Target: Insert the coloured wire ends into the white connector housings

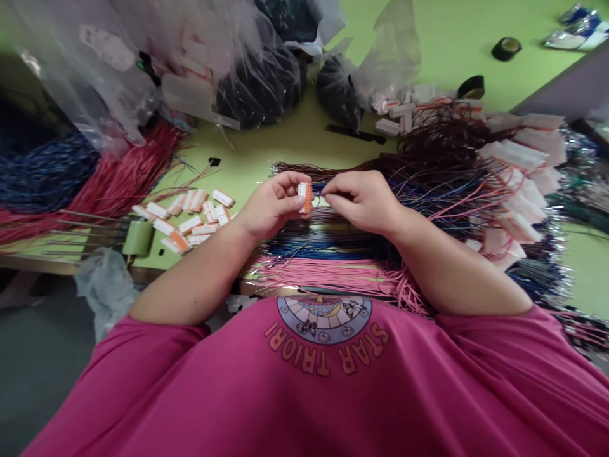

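My left hand is closed on a white and orange connector housing, held upright between thumb and fingers. Just right of it, my right hand pinches a thin wire whose end points at the housing's orange face. Whether the wire tip is inside the housing is too small to tell. Beneath both hands lie bundles of cut wires: brown ones at the back, blue wires nearer, and pink wires along the front edge. A loose group of similar connector housings lies left of my left hand.
Red wires and blue wires are heaped at the left, near a green cylinder with metal rods. Plastic bags stand at the back. Finished-looking connectors with wires pile up at the right. A tape roll sits far right.
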Demonstrator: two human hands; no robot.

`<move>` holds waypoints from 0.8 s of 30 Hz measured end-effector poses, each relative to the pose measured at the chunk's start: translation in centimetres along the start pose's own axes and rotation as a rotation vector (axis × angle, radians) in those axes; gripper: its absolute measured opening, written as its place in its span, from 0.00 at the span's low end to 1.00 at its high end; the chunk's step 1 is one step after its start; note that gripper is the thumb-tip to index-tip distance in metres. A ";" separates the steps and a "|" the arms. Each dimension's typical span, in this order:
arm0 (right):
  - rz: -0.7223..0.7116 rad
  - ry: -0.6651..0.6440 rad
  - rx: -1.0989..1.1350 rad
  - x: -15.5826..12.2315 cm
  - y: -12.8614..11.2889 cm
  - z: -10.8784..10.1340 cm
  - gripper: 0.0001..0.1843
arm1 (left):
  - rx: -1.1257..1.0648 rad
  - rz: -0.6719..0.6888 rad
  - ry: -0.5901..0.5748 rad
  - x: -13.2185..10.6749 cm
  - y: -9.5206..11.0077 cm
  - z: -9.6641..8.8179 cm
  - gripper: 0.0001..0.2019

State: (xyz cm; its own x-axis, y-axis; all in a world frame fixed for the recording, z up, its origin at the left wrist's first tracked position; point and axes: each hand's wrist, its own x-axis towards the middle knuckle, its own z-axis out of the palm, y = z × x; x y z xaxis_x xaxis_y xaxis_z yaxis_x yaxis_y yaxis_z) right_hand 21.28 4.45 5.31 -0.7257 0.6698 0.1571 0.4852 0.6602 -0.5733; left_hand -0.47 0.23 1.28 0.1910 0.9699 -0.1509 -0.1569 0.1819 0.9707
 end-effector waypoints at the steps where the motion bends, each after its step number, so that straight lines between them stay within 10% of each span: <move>1: 0.040 0.037 -0.053 0.0 0.1 0.1 0.19 | -0.004 -0.006 -0.004 -0.1 0.0 0.1 0.23; 24: 0.162 -0.166 -0.466 0.3 -1.5 0.3 0.20 | -0.057 0.103 -0.059 0.6 -1.7 -0.6 0.24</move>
State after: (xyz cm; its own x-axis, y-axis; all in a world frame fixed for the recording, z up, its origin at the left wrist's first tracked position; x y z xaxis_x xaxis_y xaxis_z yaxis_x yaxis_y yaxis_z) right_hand 20.17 3.56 5.99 -0.6729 0.7377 -0.0554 0.7357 0.6594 -0.1548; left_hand -0.70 0.64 -0.57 0.2272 0.9731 -0.0383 -0.2330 0.0925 0.9681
